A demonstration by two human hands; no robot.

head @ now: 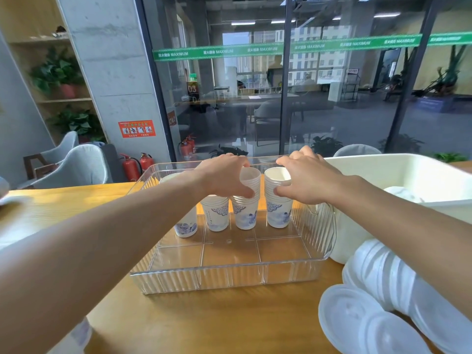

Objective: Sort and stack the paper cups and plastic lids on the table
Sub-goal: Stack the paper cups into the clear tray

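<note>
Several stacks of white paper cups with blue prints stand in a row inside a clear ribbed plastic tray (229, 279). My left hand (224, 177) grips the top of the third cup stack (245, 213). My right hand (309, 177) grips the top of the rightmost cup stack (279, 213). Two more stacks, a shorter cup stack (216, 213) and a leftmost cup stack (186, 227), stand to the left, partly behind my left forearm. White plastic lids (370, 318) lie in sideways stacks at the lower right of the table.
A large white bin (413, 172) stands to the right of the tray, holding more white items. The wooden table (204, 323) runs under everything. Grey chairs (76, 164) and red fire extinguishers (135, 167) sit beyond the table's far edge, before a glass wall.
</note>
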